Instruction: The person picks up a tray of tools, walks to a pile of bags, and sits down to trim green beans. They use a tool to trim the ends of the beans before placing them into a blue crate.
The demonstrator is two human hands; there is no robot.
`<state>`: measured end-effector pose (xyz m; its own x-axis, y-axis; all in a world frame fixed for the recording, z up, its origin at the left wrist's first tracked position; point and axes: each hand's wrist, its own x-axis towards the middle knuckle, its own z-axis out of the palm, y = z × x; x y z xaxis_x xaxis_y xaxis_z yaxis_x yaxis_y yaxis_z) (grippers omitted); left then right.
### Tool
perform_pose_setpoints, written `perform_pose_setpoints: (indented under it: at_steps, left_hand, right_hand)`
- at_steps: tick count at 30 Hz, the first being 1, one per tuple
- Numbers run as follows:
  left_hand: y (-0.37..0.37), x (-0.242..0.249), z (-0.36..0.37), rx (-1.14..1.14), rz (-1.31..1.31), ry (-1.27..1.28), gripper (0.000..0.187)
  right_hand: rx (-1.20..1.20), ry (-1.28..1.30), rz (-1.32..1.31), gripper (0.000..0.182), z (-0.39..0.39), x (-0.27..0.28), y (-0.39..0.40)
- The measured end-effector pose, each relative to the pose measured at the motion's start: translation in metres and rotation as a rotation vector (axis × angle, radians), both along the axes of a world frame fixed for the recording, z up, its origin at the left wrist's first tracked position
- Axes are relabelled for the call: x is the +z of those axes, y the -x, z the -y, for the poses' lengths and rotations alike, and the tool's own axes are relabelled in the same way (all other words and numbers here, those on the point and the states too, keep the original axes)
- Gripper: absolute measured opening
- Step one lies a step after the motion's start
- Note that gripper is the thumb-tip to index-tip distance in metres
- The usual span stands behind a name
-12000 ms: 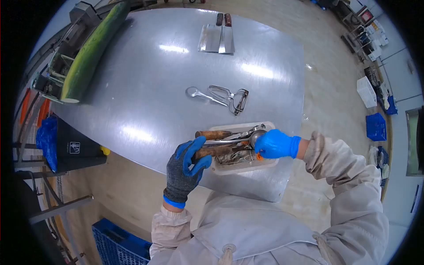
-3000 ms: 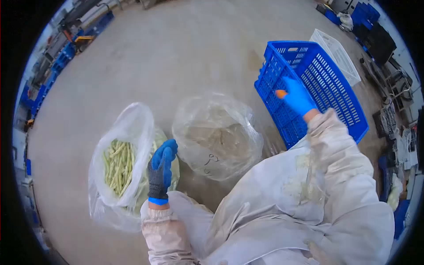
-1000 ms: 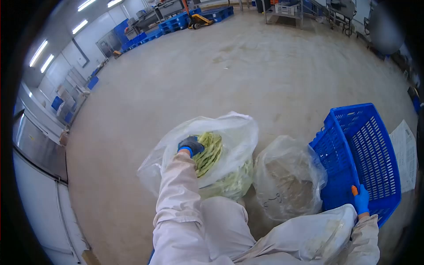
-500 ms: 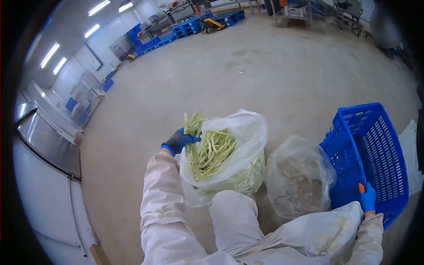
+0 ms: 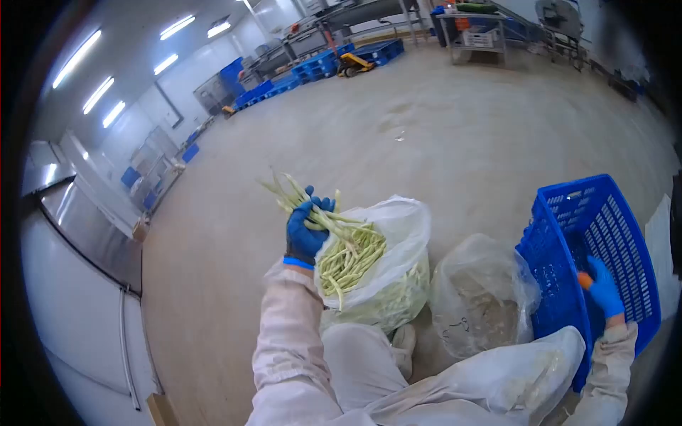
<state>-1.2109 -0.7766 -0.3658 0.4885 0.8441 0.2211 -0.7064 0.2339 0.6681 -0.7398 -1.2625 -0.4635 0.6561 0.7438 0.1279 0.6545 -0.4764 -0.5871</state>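
My left hand (image 5: 307, 231), in a dark blue glove, is closed around a bunch of long pale green beans (image 5: 293, 193). It is raised over the left side of an open white plastic bag (image 5: 403, 216), which is full of more such beans (image 5: 352, 259). My right hand (image 5: 605, 290), in a lighter blue glove, is over the inside of a blue slatted crate (image 5: 551, 302). Its fingers grip a small orange thing (image 5: 585, 280), perhaps a handle; the rest of that is hidden.
A clear plastic bag (image 5: 483, 273) with dark marks stands between the bean bag and the crate. White paper (image 5: 659, 238) lies right of the crate. Blue pallets (image 5: 315, 67), a yellow pallet jack (image 5: 355, 65) and a metal table (image 5: 479, 48) stand far back.
My left hand has turned and moved slightly right, tilting the bean bunch from upright to slanting. My right hand has come off the crate's near rim and moved over its inside.
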Motion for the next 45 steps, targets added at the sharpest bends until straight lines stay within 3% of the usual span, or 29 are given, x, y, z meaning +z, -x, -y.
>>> perform_pose_setpoints:
  at_steps: [1,2,4,5,6,9,13,15,18,25,27,31,33,34,36,37,39,40,42,45]
  left_hand:
    - [-0.016,0.000,0.019,-0.067,0.062,0.016,0.041]
    - [-0.033,-0.002,0.041,-0.086,0.095,0.008,0.040]
    - [-0.067,-0.015,0.079,-0.149,0.121,0.011,0.040]
    - [-0.081,-0.024,0.099,-0.220,0.136,0.027,0.041]
    - [-0.094,-0.035,0.118,-0.273,0.167,0.051,0.041]
    - [-0.118,-0.060,0.171,-0.404,0.192,0.133,0.040]
    - [-0.119,-0.066,0.194,-0.474,0.184,0.244,0.040]
    - [-0.115,-0.065,0.194,-0.402,0.052,0.283,0.040]
    - [-0.108,-0.067,0.186,-0.442,0.037,0.252,0.040]
    - [-0.112,-0.083,0.185,-0.437,-0.083,0.239,0.043]
    - [-0.113,-0.089,0.185,-0.435,-0.110,0.258,0.042]
    - [-0.119,-0.097,0.193,-0.431,-0.127,0.184,0.043]
    - [-0.122,-0.102,0.194,-0.410,-0.126,0.062,0.042]
    - [-0.125,-0.112,0.191,-0.406,-0.124,0.063,0.042]
    - [-0.125,-0.134,0.184,-0.350,-0.296,-0.064,0.043]
    - [-0.121,-0.126,0.184,-0.344,-0.304,-0.064,0.043]
    - [-0.123,-0.096,0.174,-0.307,-0.076,0.358,0.041]
    - [-0.122,-0.100,0.166,-0.258,-0.006,0.327,0.037]
    - [-0.120,-0.121,0.153,-0.235,0.008,0.432,0.034]
    - [-0.122,-0.137,0.146,-0.207,-0.014,0.532,0.027]
  right_hand:
    - [0.034,-0.239,-0.311,0.050,-0.028,0.027,0.021]
    - [0.053,-0.319,-0.430,0.044,-0.056,0.076,0.063]
    - [0.254,-0.472,-0.529,0.040,-0.093,0.086,0.098]
    - [0.276,-0.339,-0.540,0.037,-0.103,0.085,0.114]
    - [0.393,-0.377,-0.422,0.037,-0.117,0.071,0.130]
    - [0.543,-0.410,-0.660,0.035,-0.129,0.049,0.182]
    - [0.577,-0.258,-0.796,0.034,-0.122,0.043,0.201]
    - [0.495,-0.215,-0.952,0.035,-0.122,0.037,0.208]
    - [0.455,-0.295,-0.951,0.036,-0.127,0.034,0.215]
    - [0.444,-0.136,-0.791,0.027,-0.132,0.022,0.224]
    - [0.403,-0.080,-0.212,0.021,-0.135,0.003,0.228]
    - [0.186,-0.087,-0.129,0.017,-0.146,-0.025,0.233]
    - [-0.078,-0.271,-1.292,0.015,-0.156,-0.045,0.223]
    - [-0.074,-0.267,-1.292,0.015,-0.158,-0.051,0.223]
    - [0.084,-0.219,-0.155,0.019,-0.155,-0.065,0.229]
    - [0.089,-0.221,-0.163,0.019,-0.148,-0.083,0.221]
    - [0.077,0.113,0.032,0.023,-0.132,-0.127,0.181]
    - [0.078,0.103,0.044,0.023,-0.132,-0.133,0.165]
    - [-0.076,-0.237,0.020,0.029,-0.121,-0.147,0.158]
    - [0.047,-0.409,-0.115,0.035,-0.138,-0.068,0.175]
